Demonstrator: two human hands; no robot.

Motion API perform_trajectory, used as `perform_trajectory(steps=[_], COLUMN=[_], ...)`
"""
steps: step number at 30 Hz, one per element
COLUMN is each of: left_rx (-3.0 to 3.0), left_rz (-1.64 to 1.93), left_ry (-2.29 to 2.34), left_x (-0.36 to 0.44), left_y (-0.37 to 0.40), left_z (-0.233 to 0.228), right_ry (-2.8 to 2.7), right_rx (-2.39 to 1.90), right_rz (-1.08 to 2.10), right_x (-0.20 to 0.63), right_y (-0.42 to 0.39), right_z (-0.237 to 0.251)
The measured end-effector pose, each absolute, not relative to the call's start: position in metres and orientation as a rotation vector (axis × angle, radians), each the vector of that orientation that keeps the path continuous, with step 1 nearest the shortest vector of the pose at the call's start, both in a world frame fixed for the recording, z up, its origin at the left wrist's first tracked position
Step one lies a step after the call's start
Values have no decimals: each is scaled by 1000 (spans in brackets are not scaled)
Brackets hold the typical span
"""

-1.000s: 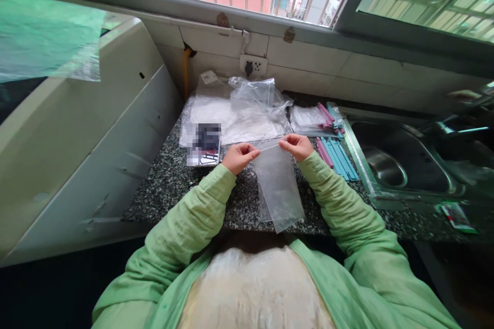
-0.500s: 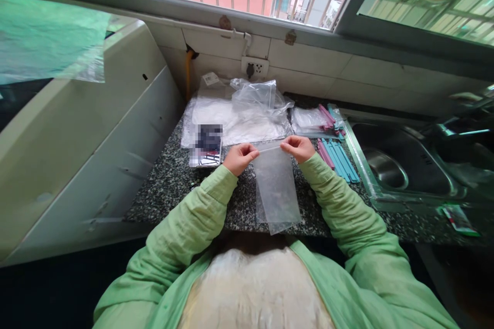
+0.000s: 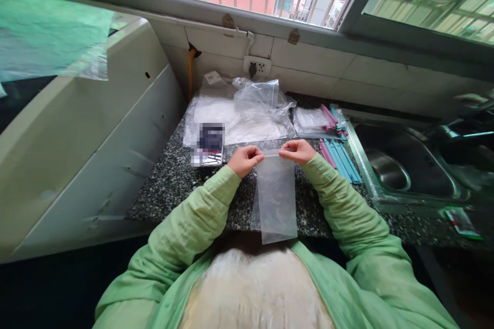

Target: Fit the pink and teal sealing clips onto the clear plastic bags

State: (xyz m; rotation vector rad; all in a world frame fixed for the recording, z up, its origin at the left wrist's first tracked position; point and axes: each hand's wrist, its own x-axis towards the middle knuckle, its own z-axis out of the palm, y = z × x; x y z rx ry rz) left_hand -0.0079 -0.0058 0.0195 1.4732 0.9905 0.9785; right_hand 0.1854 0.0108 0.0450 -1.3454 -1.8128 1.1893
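A clear plastic zip bag point(image 3: 276, 200) hangs down over the front edge of the speckled granite counter point(image 3: 173, 180). My left hand point(image 3: 245, 160) pinches the left end of the bag's top strip. My right hand point(image 3: 298, 151) pinches the right end of the same strip. Both hands hover just above the counter, close together. The bag looks empty.
A pile of clear plastic bags point(image 3: 247, 110) lies at the back by a wall socket point(image 3: 255, 67). Pink and blue sticks point(image 3: 338, 157) lie right of my hands, next to a steel sink point(image 3: 401, 164). A phone point(image 3: 209, 144) lies to the left. A white appliance point(image 3: 77, 139) stands at the far left.
My two hands have moved closer together along the bag's top strip, and the bag now hangs straighter, its lower end swung left.
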Motion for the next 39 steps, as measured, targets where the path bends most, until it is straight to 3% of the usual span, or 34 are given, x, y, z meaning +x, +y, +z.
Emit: perform_trajectory(steps=[39], left_rx=[1688], left_rz=[841], left_ry=[1012], left_x=[-5], left_y=[-7], left_z=[16], right_ry=[-2200], right_rx=[-1204], right_rz=[1182], right_x=[189], right_y=[8], right_z=[37])
